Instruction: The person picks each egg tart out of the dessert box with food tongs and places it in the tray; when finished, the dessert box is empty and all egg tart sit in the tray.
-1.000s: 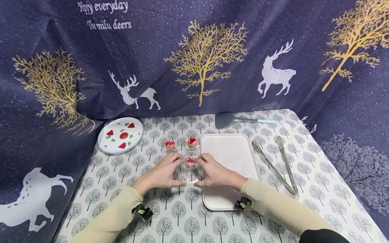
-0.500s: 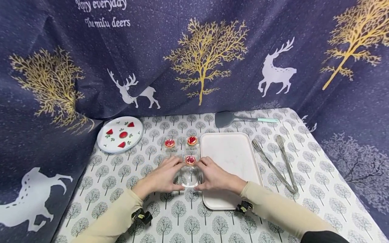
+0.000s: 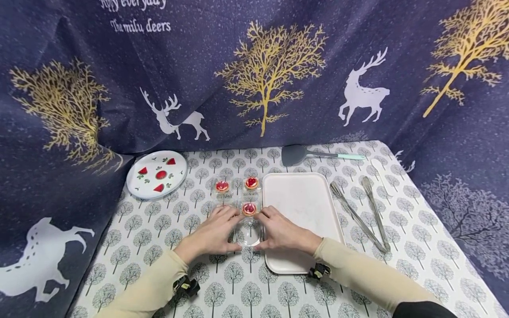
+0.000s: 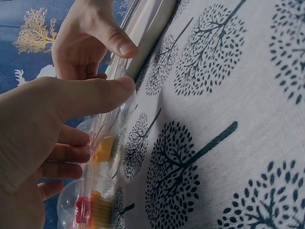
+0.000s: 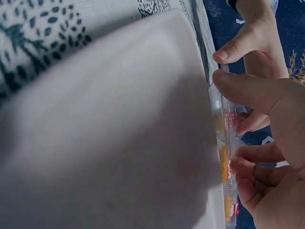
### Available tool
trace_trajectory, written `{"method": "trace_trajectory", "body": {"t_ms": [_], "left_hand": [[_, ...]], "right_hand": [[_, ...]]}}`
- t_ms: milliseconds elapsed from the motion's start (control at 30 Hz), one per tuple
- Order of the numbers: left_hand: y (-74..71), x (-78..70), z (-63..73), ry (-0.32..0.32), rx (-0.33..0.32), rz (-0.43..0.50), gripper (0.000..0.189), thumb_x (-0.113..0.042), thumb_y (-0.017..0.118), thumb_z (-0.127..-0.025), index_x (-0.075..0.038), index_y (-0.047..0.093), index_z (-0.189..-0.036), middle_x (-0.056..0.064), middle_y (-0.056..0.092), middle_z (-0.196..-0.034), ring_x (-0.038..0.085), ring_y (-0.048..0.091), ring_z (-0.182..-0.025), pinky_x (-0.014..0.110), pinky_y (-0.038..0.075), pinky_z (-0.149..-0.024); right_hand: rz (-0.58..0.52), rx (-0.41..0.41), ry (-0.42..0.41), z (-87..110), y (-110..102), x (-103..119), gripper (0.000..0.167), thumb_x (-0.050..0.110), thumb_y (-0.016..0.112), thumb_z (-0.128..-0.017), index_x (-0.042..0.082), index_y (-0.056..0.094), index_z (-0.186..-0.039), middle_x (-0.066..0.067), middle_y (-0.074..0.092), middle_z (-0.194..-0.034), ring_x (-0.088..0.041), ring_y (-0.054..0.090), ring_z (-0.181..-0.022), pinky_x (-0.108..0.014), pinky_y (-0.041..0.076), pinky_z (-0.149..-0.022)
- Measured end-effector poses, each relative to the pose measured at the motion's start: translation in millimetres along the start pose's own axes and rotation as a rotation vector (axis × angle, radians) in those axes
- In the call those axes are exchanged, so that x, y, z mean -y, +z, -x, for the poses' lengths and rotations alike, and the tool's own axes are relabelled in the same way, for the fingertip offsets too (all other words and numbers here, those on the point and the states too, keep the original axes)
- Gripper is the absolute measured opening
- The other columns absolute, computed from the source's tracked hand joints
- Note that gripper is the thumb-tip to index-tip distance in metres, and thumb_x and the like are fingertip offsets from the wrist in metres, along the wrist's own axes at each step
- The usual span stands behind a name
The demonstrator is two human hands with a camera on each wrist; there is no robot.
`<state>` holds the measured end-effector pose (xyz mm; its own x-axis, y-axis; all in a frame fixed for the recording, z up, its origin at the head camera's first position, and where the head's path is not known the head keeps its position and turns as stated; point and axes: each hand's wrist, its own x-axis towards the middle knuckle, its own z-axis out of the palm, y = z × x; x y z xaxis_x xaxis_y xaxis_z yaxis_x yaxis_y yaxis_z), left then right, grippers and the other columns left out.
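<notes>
A clear plastic domed box (image 3: 249, 234) lies between my two hands. My left hand (image 3: 214, 229) holds its left side, thumb at the near edge and fingers curled toward the far side. My right hand (image 3: 279, 229) grips the right side in a mirrored way. Just beyond, by the fingertips, sits a red-topped tart (image 3: 249, 209) in clear packaging. Behind it are two more packaged tarts, one on the left (image 3: 222, 186) and one on the right (image 3: 252, 183). In the left wrist view, both thumbs rest at the clear rim (image 4: 121, 67), and yellow-sided tarts show through the plastic below.
A white rectangular tray (image 3: 302, 198) lies right beside the box, partly under my right forearm. Metal tongs (image 3: 375, 216), a spatula (image 3: 294, 155) and a white utensil (image 3: 381, 176) lie to the right and back. A watermelon-patterned plate (image 3: 149, 187) stands at the back left.
Both hands and the clear box have come slightly nearer to me, mostly in the first half second. The thumbs stay at its near edge. The head view has tilted down a little.
</notes>
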<state>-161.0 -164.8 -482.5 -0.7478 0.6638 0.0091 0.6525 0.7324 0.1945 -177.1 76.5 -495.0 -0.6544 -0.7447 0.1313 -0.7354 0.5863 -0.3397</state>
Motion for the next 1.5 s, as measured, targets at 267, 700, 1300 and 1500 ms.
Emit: {"method": "trace_trajectory", "body": {"t_ms": [267, 700, 1300, 1500], "left_hand": [[-0.4, -2.2, -0.4, -0.007, -0.004, -0.046, 0.086, -0.058, 0.078, -0.069, -0.01, 0.052, -0.136, 0.003, 0.055, -0.131, 0.023, 0.047, -0.128, 0.048, 0.028, -0.118], [1.2, -7.4, 0.9, -0.023, 0.014, -0.099, 0.087, -0.058, 0.076, -0.072, -0.006, 0.05, -0.137, 0.01, 0.052, -0.137, 0.025, 0.044, -0.131, 0.051, 0.024, -0.12], [-1.2, -0.6, -5.7, -0.036, -0.04, -0.005, 0.081, -0.06, 0.061, -0.085, 0.0, 0.048, -0.138, 0.017, 0.046, -0.144, 0.032, 0.039, -0.137, 0.055, 0.025, -0.119], [-2.1, 5.3, -21.1, -0.085, -0.133, 0.042, 0.07, -0.05, 0.065, -0.088, 0.0, 0.052, -0.135, 0.015, 0.052, -0.136, 0.029, 0.046, -0.13, 0.05, 0.034, -0.116]], "right_hand": [[0.037, -0.013, -0.033, -1.5, 0.9, -0.9, 0.084, 0.052, 0.086, -0.064, 0.003, 0.056, -0.125, -0.006, 0.058, -0.111, -0.017, 0.052, -0.101, -0.028, 0.053, -0.09], [0.03, -0.008, -0.059, 0.8, -3.5, -2.3, 0.091, 0.059, 0.082, -0.062, 0.0, 0.056, -0.127, -0.007, 0.057, -0.115, -0.018, 0.051, -0.104, -0.029, 0.053, -0.093], [-0.066, -0.053, 0.055, -15.9, -20.8, -15.9, 0.05, 0.037, 0.065, -0.092, 0.0, 0.059, -0.126, -0.012, 0.064, -0.119, -0.024, 0.059, -0.113, -0.037, 0.051, -0.101], [-0.089, -0.114, 0.076, -31.3, -25.4, -22.7, 0.034, 0.02, 0.063, -0.094, -0.002, 0.062, -0.121, -0.016, 0.067, -0.115, -0.029, 0.062, -0.108, -0.042, 0.053, -0.098]]}}
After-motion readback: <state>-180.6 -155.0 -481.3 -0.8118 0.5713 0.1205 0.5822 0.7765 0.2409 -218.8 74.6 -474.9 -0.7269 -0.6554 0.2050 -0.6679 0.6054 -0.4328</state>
